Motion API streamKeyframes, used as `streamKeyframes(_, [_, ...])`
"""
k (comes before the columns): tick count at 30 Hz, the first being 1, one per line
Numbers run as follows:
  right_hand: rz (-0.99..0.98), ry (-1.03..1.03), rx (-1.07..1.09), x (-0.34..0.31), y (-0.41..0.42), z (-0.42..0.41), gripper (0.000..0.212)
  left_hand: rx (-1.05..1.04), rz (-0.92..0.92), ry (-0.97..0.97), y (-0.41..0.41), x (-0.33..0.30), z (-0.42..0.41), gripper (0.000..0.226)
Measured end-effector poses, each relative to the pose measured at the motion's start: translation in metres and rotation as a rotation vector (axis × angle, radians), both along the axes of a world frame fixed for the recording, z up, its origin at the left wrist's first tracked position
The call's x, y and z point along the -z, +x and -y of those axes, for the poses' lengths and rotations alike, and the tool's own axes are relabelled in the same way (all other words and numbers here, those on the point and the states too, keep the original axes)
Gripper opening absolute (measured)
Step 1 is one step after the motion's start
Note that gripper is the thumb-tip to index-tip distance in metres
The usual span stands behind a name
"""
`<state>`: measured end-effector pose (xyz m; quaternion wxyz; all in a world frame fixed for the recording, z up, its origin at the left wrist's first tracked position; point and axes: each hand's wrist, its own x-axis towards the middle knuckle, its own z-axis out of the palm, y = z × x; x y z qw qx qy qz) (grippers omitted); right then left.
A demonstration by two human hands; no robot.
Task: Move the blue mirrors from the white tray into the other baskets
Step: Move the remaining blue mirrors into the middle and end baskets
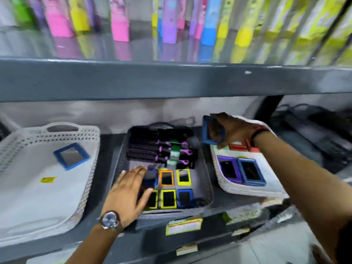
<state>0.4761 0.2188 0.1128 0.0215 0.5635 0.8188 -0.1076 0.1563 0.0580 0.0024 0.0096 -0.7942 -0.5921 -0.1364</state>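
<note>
A large white tray (22,138) sits at the left of the shelf with one blue-framed mirror (71,156) lying in it. My right hand (234,130) is shut on another blue mirror (206,130), held upright above the gap between the grey basket (208,187) and the white basket (247,191) on the right. That white basket holds a blue mirror (251,172) beside a purple one (227,169). My left hand (127,193) hovers open over the grey basket's front left, fingertips at a small blue mirror (151,179). One more blue mirror (184,198) lies in the front row.
The grey basket also holds black combs (148,145) at the back and orange and yellow mirrors (167,178) in front. A red item (240,146) lies in the right basket. The upper shelf's edge (171,80) overhangs the baskets. Dark items (314,134) sit at the far right.
</note>
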Motion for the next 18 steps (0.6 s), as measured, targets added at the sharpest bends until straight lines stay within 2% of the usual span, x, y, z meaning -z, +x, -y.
streamKeyframes(5, [0.209,-0.123,0.201,0.005,0.099,0.031,0.123,-0.018,-0.043,0.000,0.001,0.001,-0.002,0.075])
streamKeyframes(8, [0.371,-0.226,0.268,0.016,0.126,0.042,0.144,-0.025,-0.063,0.013,0.000,0.003,-0.002,0.076])
streamKeyframes(12, [0.384,-0.370,0.325,0.047,0.171,0.037,0.160,-0.032,-0.051,0.032,0.001,0.004,-0.002,0.077])
streamKeyframes(14, [0.469,-0.383,0.308,0.056,0.178,0.034,0.169,-0.034,-0.039,0.033,0.001,0.005,-0.002,0.077])
streamKeyframes(15, [0.499,-0.384,0.301,0.060,0.176,0.036,0.166,-0.034,-0.031,0.030,0.000,0.006,-0.002,0.078])
streamKeyframes(18, [0.539,-0.355,0.330,0.064,0.162,0.048,0.136,-0.047,0.003,0.006,0.000,0.007,-0.002,0.079])
